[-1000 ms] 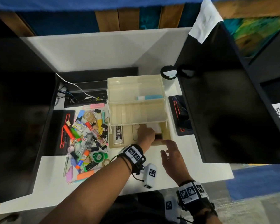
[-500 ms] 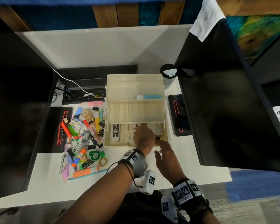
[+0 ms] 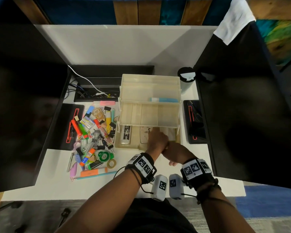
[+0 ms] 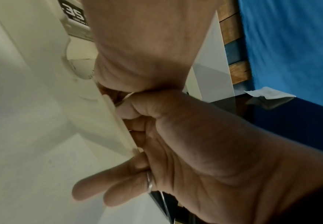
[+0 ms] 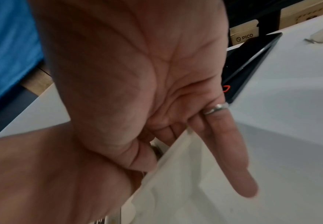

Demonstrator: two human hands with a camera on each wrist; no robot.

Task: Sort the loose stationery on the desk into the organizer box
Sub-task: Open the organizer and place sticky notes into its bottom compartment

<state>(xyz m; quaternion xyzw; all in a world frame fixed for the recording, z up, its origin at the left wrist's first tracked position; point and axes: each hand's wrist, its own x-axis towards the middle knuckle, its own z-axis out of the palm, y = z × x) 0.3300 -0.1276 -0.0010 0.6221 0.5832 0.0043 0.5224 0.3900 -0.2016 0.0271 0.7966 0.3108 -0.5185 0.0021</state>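
Note:
The cream translucent organizer box (image 3: 149, 113) stands mid-desk with its tiers stepped open. My left hand (image 3: 157, 140) reaches down into the bottom tray; its fingers are hidden, so I cannot tell what it holds. My right hand (image 3: 173, 151) is pressed against the left hand, at the box's front wall (image 5: 175, 151). There the thumb and first fingers (image 4: 130, 109) pinch the wall, while the ring and little fingers lie straight outside it. The loose stationery pile (image 3: 94, 137) lies left of the box. The bottom tray holds a black labelled pack (image 3: 126, 134) and a clear plastic piece (image 3: 144, 135).
A blue and white stick (image 3: 163, 99) lies in an upper tier. Dark monitors flank the desk, their black stands (image 3: 72, 125) (image 3: 194, 121) either side of the box. A cable tray (image 3: 97, 91) and a dark cup (image 3: 186, 78) sit behind. Bare white desk (image 3: 40, 179) lies front left.
My right hand has moved forward and left across the desk to the box's front wall and taken hold of it beside the left hand. The left hand stays in the bottom tray.

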